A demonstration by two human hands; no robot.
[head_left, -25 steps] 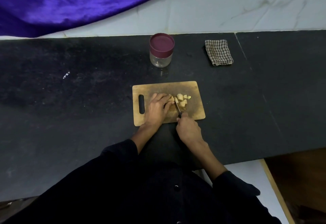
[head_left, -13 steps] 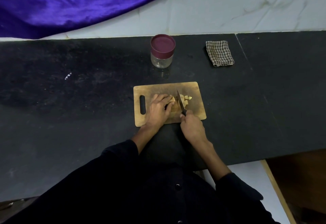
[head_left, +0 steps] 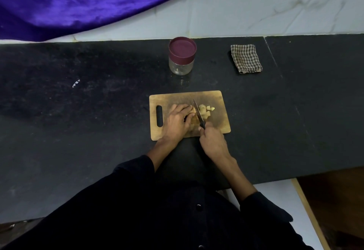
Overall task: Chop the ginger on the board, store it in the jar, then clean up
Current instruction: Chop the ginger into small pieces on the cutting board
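A wooden cutting board (head_left: 218, 100) with a handle slot at its left lies on the black counter. My left hand (head_left: 177, 120) holds the uncut ginger (head_left: 194, 117) down with curled fingers. My right hand (head_left: 212, 141) grips the black handle of a knife (head_left: 198, 113); its blade stands across the ginger, tip pointing away. Several pale cut ginger pieces (head_left: 205, 110) lie just right of the blade. A clear jar (head_left: 182, 57) with a maroon lid on stands behind the board.
A folded checked cloth (head_left: 246, 58) lies at the back right of the black counter (head_left: 78, 112). A purple fabric (head_left: 78, 3) drapes over the pale wall at top left. The counter's front edge ends at the lower right.
The knife blade lifted and came back onto the ginger a little further left, next to my left fingers. The left hand stayed in place on the ginger.
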